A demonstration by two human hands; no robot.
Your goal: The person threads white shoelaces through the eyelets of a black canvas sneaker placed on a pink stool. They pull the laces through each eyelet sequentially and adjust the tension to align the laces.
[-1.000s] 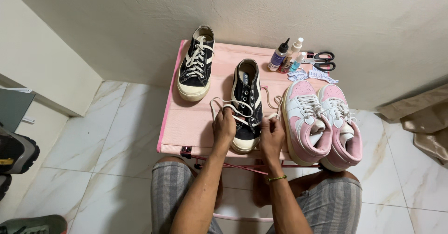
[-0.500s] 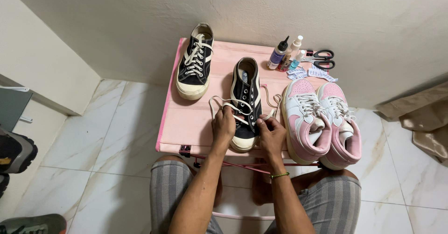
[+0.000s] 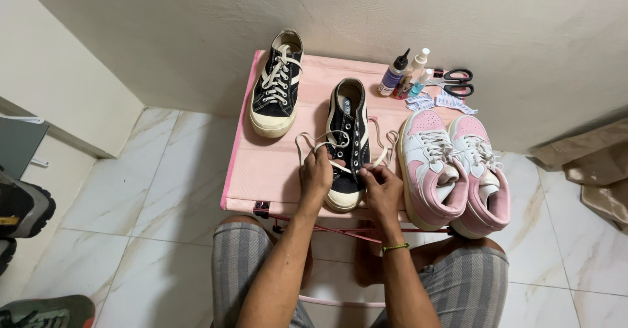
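Observation:
A black canvas sneaker (image 3: 347, 129) with a cream sole lies toe toward me on a pink folding table (image 3: 275, 171). Its cream lace (image 3: 307, 139) is loose and loops out to both sides. My left hand (image 3: 316, 174) pinches the lace at the sneaker's left side near the toe. My right hand (image 3: 381, 188) grips the lace at the lower right eyelets. A second black sneaker (image 3: 277, 85), fully laced, stands at the table's back left.
A pair of pink and white sneakers (image 3: 451, 168) sits at the table's right. Small bottles (image 3: 405, 73), black scissors (image 3: 456, 81) and pale strips lie at the back right by the wall. Other shoes (image 3: 23, 207) rest on the marble floor at left.
Both hands have shifted slightly toward the toe of the middle sneaker while working the lace. The loose loops have moved a little; the shoes have stayed in place.

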